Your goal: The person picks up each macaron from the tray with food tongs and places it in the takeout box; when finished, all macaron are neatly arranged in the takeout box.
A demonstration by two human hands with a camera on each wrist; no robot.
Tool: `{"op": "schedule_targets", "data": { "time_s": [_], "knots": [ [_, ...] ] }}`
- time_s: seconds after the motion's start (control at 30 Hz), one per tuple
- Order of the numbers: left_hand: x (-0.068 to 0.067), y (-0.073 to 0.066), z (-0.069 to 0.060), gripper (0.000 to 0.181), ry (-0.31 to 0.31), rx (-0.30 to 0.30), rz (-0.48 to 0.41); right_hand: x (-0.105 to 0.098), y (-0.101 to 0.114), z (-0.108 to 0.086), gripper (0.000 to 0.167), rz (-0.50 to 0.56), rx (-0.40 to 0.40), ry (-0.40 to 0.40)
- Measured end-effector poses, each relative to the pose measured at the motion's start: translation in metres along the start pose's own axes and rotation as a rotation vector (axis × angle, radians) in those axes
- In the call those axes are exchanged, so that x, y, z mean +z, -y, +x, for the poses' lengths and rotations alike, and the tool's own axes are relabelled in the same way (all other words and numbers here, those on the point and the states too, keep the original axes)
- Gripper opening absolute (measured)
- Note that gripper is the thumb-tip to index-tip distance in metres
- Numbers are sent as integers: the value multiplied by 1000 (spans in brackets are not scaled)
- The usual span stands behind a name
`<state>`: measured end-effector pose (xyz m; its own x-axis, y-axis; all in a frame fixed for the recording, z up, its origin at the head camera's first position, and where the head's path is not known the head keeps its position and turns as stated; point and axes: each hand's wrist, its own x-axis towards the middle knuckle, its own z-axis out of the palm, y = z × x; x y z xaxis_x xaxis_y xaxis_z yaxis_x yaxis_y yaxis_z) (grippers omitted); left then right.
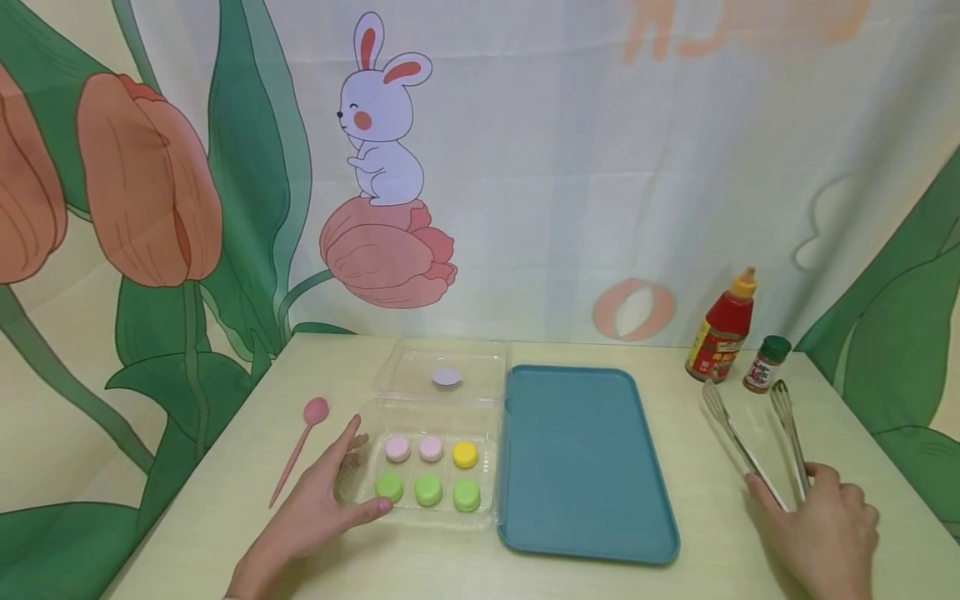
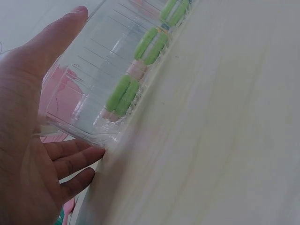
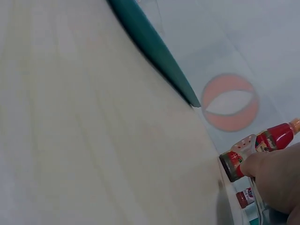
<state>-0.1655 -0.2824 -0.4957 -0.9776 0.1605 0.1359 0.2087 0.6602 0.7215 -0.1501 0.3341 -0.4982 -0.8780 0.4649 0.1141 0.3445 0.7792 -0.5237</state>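
Observation:
A clear hinged plastic box (image 1: 487,521) holds several macarons, some green (image 1: 428,489), two pale pink (image 1: 397,448) and one yellow (image 1: 465,454). At its left front corner is my left hand (image 1: 318,500), thumb stretched along the front side and fingers spread at the left wall. In the left wrist view, the box wall (image 2: 89,61) lies between thumb and fingers, which look mostly straight. My right hand (image 1: 825,525) grips metal tongs (image 1: 738,446) near their handle end, with their slotted tips spread apart and pointing away. The right wrist view shows only part of this hand (image 3: 281,180).
A blue-green tray (image 1: 585,467) lies right of the box. Behind the tongs stand a red sauce bottle (image 1: 722,333) and a small green-capped jar (image 1: 767,365). A pink spoon (image 1: 303,437) lies on the left. The upright box lid (image 1: 408,371) bears a pale round sticker (image 1: 447,377).

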Motion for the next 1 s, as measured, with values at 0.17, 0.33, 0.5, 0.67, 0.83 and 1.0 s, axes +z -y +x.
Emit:
{"op": "schedule_targets", "data": {
  "time_s": [0.17, 0.33, 0.5, 0.67, 0.83, 1.0],
  "knots": [
    [0, 0, 0, 130, 2, 2, 3, 6, 2, 0, 98, -41, 21, 44],
    [-1, -1, -1, 130, -2, 3, 4, 6, 2, -2, 95, -66, 11, 75],
    [-1, -2, -1, 130, 2, -1, -1, 5, 5, -3, 107, -127, 76, 130],
    [-1, -4, 1, 130, 13, -7, 10, -6, 17, -5, 121, -155, 26, 84],
    [-10, -7, 5, 128, 7, 21, 51, -21, 48, -7, 111, -27, -126, 5],
    [-27, -10, 20, 118, -38, 94, 60, -26, 87, -6, 91, 132, -312, 18]
  ]
}}
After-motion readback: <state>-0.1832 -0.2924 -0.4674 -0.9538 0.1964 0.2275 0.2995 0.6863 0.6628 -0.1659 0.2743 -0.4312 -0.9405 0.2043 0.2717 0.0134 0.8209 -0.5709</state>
